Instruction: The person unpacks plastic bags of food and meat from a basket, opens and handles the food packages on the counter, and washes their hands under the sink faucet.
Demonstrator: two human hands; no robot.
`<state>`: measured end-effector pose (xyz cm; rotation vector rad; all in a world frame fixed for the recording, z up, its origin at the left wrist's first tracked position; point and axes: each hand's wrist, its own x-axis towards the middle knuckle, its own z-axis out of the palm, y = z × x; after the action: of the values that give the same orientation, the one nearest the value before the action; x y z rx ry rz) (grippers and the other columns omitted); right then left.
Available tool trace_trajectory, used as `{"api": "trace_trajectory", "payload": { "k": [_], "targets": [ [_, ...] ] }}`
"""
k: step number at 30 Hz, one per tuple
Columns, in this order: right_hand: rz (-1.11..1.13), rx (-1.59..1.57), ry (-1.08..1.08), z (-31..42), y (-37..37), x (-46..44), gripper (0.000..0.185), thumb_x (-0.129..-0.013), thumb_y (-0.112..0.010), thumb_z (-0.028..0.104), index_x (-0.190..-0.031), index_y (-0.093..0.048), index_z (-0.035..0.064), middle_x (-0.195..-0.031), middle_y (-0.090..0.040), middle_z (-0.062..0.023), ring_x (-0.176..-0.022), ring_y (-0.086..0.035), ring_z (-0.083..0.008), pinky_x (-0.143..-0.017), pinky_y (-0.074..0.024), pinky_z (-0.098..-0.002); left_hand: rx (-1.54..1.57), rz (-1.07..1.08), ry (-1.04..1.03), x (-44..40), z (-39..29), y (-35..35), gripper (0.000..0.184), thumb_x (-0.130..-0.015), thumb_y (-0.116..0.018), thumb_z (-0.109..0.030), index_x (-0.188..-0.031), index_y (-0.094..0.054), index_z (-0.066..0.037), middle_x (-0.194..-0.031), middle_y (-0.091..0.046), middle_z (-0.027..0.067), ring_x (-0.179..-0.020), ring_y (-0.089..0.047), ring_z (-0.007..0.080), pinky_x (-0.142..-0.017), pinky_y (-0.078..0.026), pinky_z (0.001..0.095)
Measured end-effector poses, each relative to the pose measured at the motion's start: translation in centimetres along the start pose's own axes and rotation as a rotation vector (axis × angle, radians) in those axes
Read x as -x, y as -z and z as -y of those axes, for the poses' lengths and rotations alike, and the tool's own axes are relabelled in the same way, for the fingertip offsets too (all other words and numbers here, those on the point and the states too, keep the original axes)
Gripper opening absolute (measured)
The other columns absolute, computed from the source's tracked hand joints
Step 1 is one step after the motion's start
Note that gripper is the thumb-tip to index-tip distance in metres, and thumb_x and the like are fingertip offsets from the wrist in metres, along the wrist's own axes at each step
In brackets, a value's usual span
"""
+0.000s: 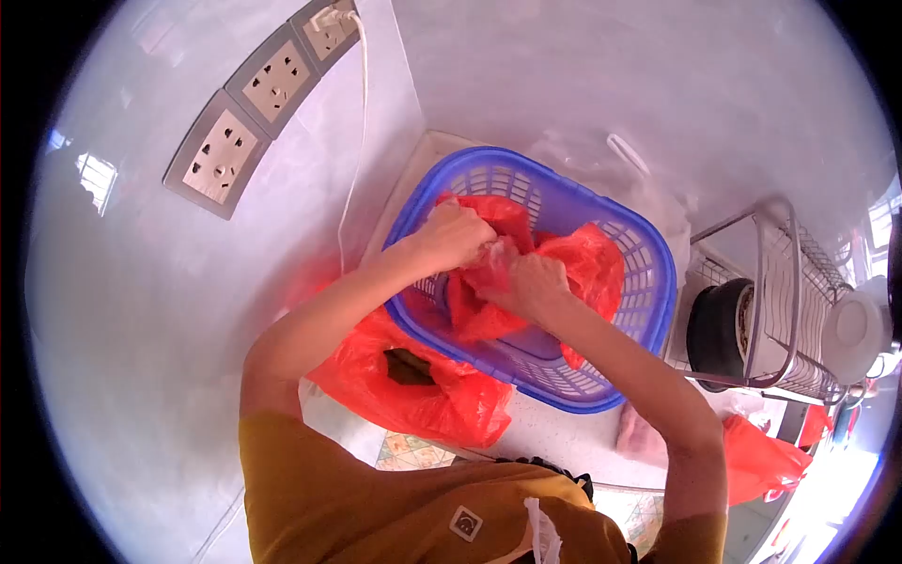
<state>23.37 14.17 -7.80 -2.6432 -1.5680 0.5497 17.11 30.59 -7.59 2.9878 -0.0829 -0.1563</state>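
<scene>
A red plastic bag [587, 263] lies crumpled inside a blue plastic basket [665, 282] with slotted sides. My left hand [456, 235] is closed on the bunched plastic near the basket's middle. Close beside it, my right hand [537, 284] also grips the plastic, fingers curled in. Between the two fists the gathered part looks paler and partly see-through. What the bag contains, if anything, is hidden. Against the basket's near left side rests a second red plastic bag [460, 404], its mouth showing something dark [409, 367] that I cannot make out.
To the right stands a metal dish rack [794, 282], with a dark pot [719, 329] and a white lid-like piece [853, 336]. A clear plastic bag [648, 188] sits behind the basket. Another red bag [761, 461] hangs lower right. A white cord [362, 141] runs down from wall sockets [225, 155].
</scene>
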Motion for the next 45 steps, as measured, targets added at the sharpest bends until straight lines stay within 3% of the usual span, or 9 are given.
{"api": "trace_trajectory", "payload": {
  "k": [9,18,24,29,34,36,38,39,45],
  "targets": [
    [-0.179,-0.047,-0.014,-4.7,0.3,1.3,0.021,-0.078,-0.056,0.025,-0.082,-0.070,0.0090,-0.080,-0.067,-0.0156,-0.076,-0.066,-0.0330,-0.064,-0.0526,-0.0435,-0.082,-0.115,0.200,0.4,0.2,-0.1,0.012,-0.072,-0.056,-0.010,-0.079,-0.066,-0.006,-0.068,-0.062,0.0184,-0.071,-0.064,0.0332,-0.064,-0.050,0.0459],
    [-0.375,-0.779,-0.215,-7.1,-1.3,-0.4,0.028,-0.082,-0.054,0.029,-0.091,-0.069,0.0067,-0.087,-0.064,-0.0210,-0.077,-0.064,-0.0362,-0.068,-0.0519,-0.0427,0.143,-0.448,0.125,1.7,0.5,0.4,0.013,-0.078,-0.050,-0.004,-0.087,-0.059,-0.001,-0.096,-0.061,0.0189,-0.088,-0.061,0.0342,-0.074,-0.050,0.0423],
    [-0.388,-1.150,0.216,-6.5,4.9,2.1,0.025,-0.082,-0.053,0.017,-0.102,-0.064,0.0060,-0.085,-0.067,-0.0179,-0.083,-0.064,-0.0340,-0.076,-0.0506,-0.0384,0.077,-0.723,-0.016,3.9,-8.3,7.7,0.025,-0.074,-0.055,0.005,-0.098,-0.054,-0.002,-0.099,-0.057,0.0125,-0.092,-0.058,0.0330,-0.078,-0.049,0.0408],
    [-0.563,0.180,0.149,-11.4,5.5,6.1,0.009,-0.077,-0.059,0.012,-0.081,-0.065,0.0062,-0.076,-0.067,-0.0120,-0.073,-0.065,-0.0322,-0.060,-0.0524,-0.0379,-0.027,-0.045,-0.409,1.4,-15.9,2.9,0.028,-0.077,-0.052,-0.011,-0.101,-0.058,0.000,-0.109,-0.054,0.0138,-0.102,-0.055,0.0285,-0.088,-0.045,0.0384],
    [-0.033,0.365,0.112,-12.2,2.6,6.3,0.010,-0.073,-0.058,0.009,-0.074,-0.067,0.0067,-0.073,-0.066,-0.0122,-0.073,-0.066,-0.0301,-0.061,-0.0535,-0.0393,-0.316,-0.400,-0.590,-4.1,-13.3,-8.5,0.030,-0.078,-0.049,-0.013,-0.103,-0.057,0.002,-0.113,-0.055,0.0146,-0.111,-0.050,0.0284,-0.096,-0.037,0.0411],
    [-0.005,0.332,0.199,-12.2,2.7,6.5,0.011,-0.072,-0.058,0.009,-0.070,-0.069,0.0066,-0.077,-0.067,-0.0122,-0.075,-0.067,-0.0281,-0.061,-0.0542,-0.0380,0.117,0.040,-0.189,-5.2,-12.4,-7.6,0.031,-0.079,-0.049,-0.015,-0.101,-0.062,0.002,-0.115,-0.057,0.0130,-0.115,-0.048,0.0279,-0.102,-0.030,0.0423],
    [0.168,0.354,0.248,-11.8,2.6,6.6,0.012,-0.072,-0.057,0.008,-0.075,-0.069,0.0089,-0.078,-0.068,-0.0111,-0.081,-0.066,-0.0268,-0.064,-0.0541,-0.0388,-0.282,-0.035,-0.243,-3.9,-11.4,-7.2,0.029,-0.078,-0.050,-0.015,-0.098,-0.066,-0.001,-0.113,-0.059,0.0121,-0.115,-0.048,0.0274,-0.104,-0.028,0.0431],
    [0.171,0.351,0.252,-12.0,1.6,6.7,0.012,-0.072,-0.057,0.008,-0.075,-0.069,0.0089,-0.078,-0.068,-0.0111,-0.081,-0.066,-0.0268,-0.064,-0.0541,-0.0388,-0.677,-0.114,-0.279,-3.0,-11.3,-6.0,0.028,-0.078,-0.051,-0.016,-0.095,-0.069,-0.003,-0.111,-0.061,0.0112,-0.115,-0.047,0.0268,-0.105,-0.025,0.0439],
    [-0.123,0.402,0.302,-12.4,-1.4,6.4,0.006,-0.066,-0.063,0.012,-0.067,-0.068,0.0092,-0.072,-0.062,-0.0068,-0.078,-0.062,-0.0279,-0.066,-0.0467,-0.0406,-0.577,0.031,-0.277,-0.2,-9.6,-2.2,0.021,-0.072,-0.057,-0.019,-0.081,-0.073,-0.010,-0.106,-0.060,0.0101,-0.118,-0.043,0.0286,-0.106,-0.021,0.0473]
  ]
}}
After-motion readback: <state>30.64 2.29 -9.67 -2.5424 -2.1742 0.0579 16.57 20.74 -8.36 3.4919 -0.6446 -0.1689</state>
